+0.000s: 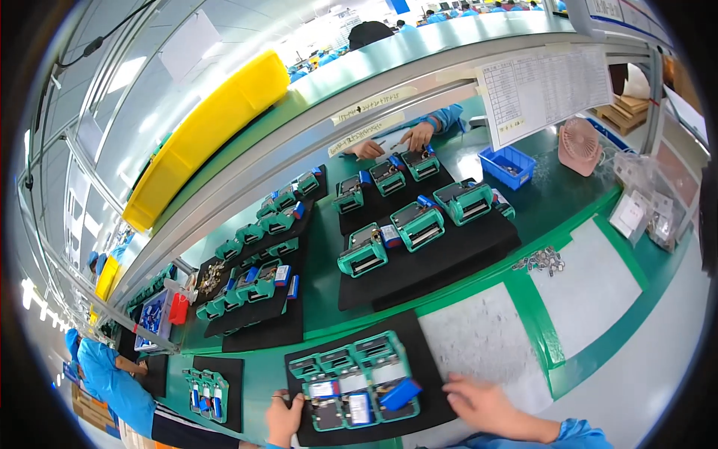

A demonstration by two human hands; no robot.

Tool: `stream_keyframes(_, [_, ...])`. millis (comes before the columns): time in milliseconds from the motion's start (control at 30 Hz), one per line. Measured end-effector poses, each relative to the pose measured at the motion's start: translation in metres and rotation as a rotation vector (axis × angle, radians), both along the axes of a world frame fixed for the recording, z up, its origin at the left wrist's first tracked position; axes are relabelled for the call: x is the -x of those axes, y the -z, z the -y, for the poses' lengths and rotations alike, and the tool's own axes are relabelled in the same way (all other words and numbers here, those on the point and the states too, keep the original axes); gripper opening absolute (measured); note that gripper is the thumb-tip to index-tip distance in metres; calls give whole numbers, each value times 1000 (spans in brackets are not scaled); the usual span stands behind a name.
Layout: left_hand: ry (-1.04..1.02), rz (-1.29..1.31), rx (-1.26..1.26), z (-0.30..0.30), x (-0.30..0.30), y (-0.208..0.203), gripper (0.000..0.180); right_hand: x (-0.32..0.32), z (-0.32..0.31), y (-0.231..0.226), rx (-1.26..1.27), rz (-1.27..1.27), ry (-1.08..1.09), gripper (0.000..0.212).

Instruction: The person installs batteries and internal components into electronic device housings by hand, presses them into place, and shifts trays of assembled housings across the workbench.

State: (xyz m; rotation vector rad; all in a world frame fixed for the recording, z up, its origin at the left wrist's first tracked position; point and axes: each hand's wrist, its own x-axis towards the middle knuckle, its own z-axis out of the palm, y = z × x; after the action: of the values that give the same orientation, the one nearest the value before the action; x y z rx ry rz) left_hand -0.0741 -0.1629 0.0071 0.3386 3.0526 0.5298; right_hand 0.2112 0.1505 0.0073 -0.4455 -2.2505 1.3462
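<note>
A black foam mat [419,340] lies in front of me, carrying three open green device housings [351,364] side by side. Blue-and-white battery packs rest on their lower halves; a blue one [401,394] sits tilted on the rightmost housing. My left hand [284,419] is at the mat's left edge, thumb over the border and fingers curled beside it. At the opposite edge is my right hand [486,406], its fingers apart and stretched toward the mat. Nothing shows between the right fingers.
Ahead, more housings stand on stacked black mats [426,277]. Small metal parts [542,260] lie on a white sheet at right. A blue bin [508,166] and pink fan [580,146] stand farther back. Another person's hands [415,136] work opposite; a co-worker [112,382] stands left.
</note>
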Motion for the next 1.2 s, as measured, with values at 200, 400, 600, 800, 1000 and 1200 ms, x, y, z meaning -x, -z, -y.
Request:
stream_keyframes(200, [139, 28, -113, -60, -47, -2, 47, -5, -51, -13, -103, 145, 341, 16])
stream_keyframes(400, [140, -58, -417, -113, -61, 24, 28, -22, -71, 16, -141, 114, 659, 9])
stream_keyframes(600, [117, -54, -370, -113, -60, 22, 23, -17, -74, 27, -287, 14, 624, 9])
stream_keyframes(800, [114, -91, -357, -113, -60, 17, 21, -21, -75, 14, -88, 173, 585, 19])
stream_keyframes(1000, [148, -35, -341, -119, -57, 16, 24, -27, -79, 20, -96, 187, 590, 25])
stream_keyframes(1200, [195, -52, -366, -112, -58, 16, 22, -27, -80, 20, -80, 171, 599, 28])
